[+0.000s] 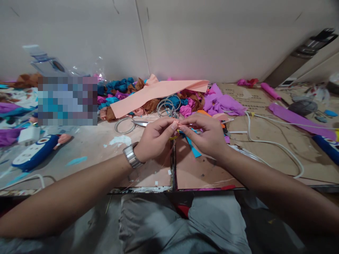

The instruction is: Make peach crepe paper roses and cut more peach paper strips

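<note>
Just above the table's middle, my left hand (pixel 159 135) and my right hand (pixel 208 134) meet fingertip to fingertip. Between them is a small piece of peach crepe paper (pixel 178 123), pinched by both hands and mostly covered by the fingers. Beside my left hand lies a pair of scissors (pixel 140 123), partly hidden behind it. A coil of thin grey wire (pixel 165 107) rests just beyond the fingers. Under my right hand a blue strip (pixel 194 146) sticks out. Behind the hands, a long sheet of peach crepe paper (pixel 161 92) lies across the heap.
Crumpled coloured crepe paper (pixel 119 85) is heaped along the wall, with purple paper (pixel 222 100) to its right. A blue-and-white power strip (pixel 37 151) lies at left. A white cable (pixel 275 143) curves over cardboard at right, where a tall flask (pixel 299 58) stands behind.
</note>
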{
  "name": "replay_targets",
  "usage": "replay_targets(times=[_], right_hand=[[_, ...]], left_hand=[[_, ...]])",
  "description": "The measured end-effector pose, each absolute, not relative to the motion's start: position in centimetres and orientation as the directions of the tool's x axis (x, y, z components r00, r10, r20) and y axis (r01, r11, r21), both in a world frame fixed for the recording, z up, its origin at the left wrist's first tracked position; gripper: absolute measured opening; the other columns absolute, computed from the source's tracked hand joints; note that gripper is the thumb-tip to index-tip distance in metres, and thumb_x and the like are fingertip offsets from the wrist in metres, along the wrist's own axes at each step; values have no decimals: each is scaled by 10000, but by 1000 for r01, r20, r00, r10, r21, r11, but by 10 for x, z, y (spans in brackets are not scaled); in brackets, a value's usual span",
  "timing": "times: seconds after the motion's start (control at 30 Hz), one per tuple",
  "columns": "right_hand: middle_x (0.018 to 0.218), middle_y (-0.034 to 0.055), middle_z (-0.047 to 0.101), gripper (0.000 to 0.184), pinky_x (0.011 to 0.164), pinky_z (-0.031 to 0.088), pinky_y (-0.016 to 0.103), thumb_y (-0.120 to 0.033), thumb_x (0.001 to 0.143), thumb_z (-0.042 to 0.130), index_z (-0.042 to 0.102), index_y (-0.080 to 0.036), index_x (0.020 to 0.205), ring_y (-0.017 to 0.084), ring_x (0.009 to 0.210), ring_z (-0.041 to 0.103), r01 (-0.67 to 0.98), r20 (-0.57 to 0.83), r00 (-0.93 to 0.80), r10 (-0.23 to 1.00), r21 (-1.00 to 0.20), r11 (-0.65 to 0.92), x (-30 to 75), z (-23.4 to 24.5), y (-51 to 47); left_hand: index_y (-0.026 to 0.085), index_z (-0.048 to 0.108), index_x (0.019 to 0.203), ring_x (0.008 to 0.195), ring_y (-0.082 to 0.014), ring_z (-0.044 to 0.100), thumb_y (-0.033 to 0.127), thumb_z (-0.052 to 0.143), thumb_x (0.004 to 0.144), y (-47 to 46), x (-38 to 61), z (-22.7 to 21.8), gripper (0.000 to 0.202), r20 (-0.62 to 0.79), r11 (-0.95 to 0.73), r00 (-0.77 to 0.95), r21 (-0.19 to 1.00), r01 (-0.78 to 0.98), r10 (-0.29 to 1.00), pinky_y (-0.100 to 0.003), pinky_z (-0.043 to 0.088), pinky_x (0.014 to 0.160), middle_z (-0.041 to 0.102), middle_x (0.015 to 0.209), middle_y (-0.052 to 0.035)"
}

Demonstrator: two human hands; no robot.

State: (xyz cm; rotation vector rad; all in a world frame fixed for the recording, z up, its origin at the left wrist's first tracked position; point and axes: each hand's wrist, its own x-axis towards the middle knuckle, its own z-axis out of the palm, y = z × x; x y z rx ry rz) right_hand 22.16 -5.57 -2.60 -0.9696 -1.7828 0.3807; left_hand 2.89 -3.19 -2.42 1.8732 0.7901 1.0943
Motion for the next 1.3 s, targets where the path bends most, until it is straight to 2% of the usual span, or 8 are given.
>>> replay_targets(times=[0.17, 0.33, 0.47, 0.77, 1.07, 1.3], right_hand=[[885, 38, 784, 123, 688, 543, 307, -343, 899, 734, 762, -224, 911, 168, 780, 693, 409, 610, -119, 784, -689, 598, 221, -27, -55], [808, 18, 749, 165, 624, 510, 263, -373, 873, 766, 745, -210, 857, 145, 738, 660, 376, 591, -110, 799, -720, 584, 221, -28, -54], [800, 21, 733, 215, 640, 510, 277, -422, 860, 773, 735, -212, 832, 151, 740, 646, 377, 579, -103, 809, -730, 571, 221, -27, -54], [886, 34, 713, 168, 707, 537, 308, -384, 857, 783, 718, -229, 864, 178, 856, 648, 366, 628, -133, 767, -688, 627, 222, -26, -53], [929, 44, 696, 178, 772, 542, 341, -413, 859, 774, 748, -250, 925, 196, 900, 641, 413, 657, -159, 737, -633, 654, 222, -28, -53], [942, 57, 687, 186, 788, 541, 353, -420, 920, 698, 704, -234, 916, 205, 923, 628, 420, 661, -197, 724, -610, 672, 221, -27, -54]], left_hand=[[167, 742, 1064, 849, -177, 636, 446, 553, 994, -33, 29, -24, 344, 409, -511, 436, 848, 144, 802, -308, 523, 812, 721, 966, -81], [159, 751, 1012, 925, -198, 636, 423, 529, 1006, -33, 29, -23, 345, 445, -571, 479, 807, 151, 757, -329, 500, 877, 722, 1000, -98], [165, 750, 981, 946, -197, 624, 397, 502, 1021, -32, 29, -23, 342, 473, -605, 511, 787, 122, 718, -328, 478, 895, 715, 1018, -94], [167, 727, 1039, 1056, -235, 595, 423, 451, 1030, -34, 27, -21, 377, 448, -580, 557, 811, 76, 700, -366, 460, 972, 680, 1096, -110], [153, 683, 1054, 1019, -235, 582, 453, 405, 1040, -34, 27, -23, 410, 433, -589, 615, 806, 63, 659, -377, 470, 959, 638, 1062, -113], [162, 705, 1141, 1144, -254, 585, 446, 418, 1040, -33, 26, -25, 417, 430, -594, 621, 801, 72, 655, -419, 450, 1064, 668, 1181, -132]])
